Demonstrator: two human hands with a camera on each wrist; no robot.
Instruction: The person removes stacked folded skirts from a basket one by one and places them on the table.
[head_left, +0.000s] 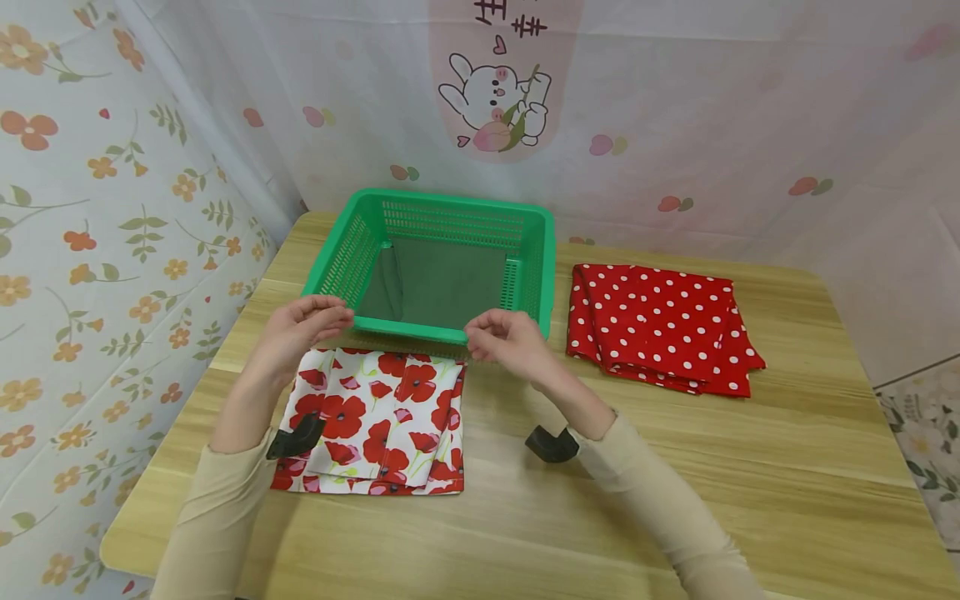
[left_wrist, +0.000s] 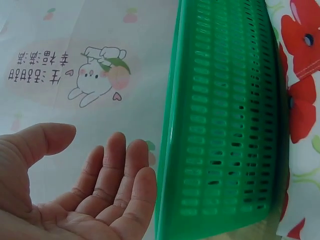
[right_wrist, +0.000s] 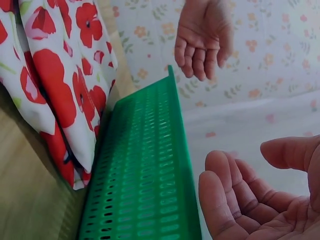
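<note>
A green plastic basket (head_left: 408,329) with slotted walls stands at the back of the table. My left hand (head_left: 302,329) hovers by its near left corner, fingers relaxed and nothing held. Toward the near right corner, my right hand (head_left: 513,337) is held in the air, also holding nothing. Both wrist views show loosely bent fingers with thumbs apart from them, beside the basket wall (left_wrist: 225,115). In front of the basket lies a folded white cloth with red poppies (head_left: 375,425), below my left hand. A folded red cloth with white dots (head_left: 667,325) lies to the right.
Everything stands on a wood-grain table (head_left: 495,533). A printed curtain (head_left: 675,108) with a rabbit picture hangs behind it, and a flowered one (head_left: 97,292) on the left. Black wrist mounts (head_left: 552,444) jut inward from both sleeves.
</note>
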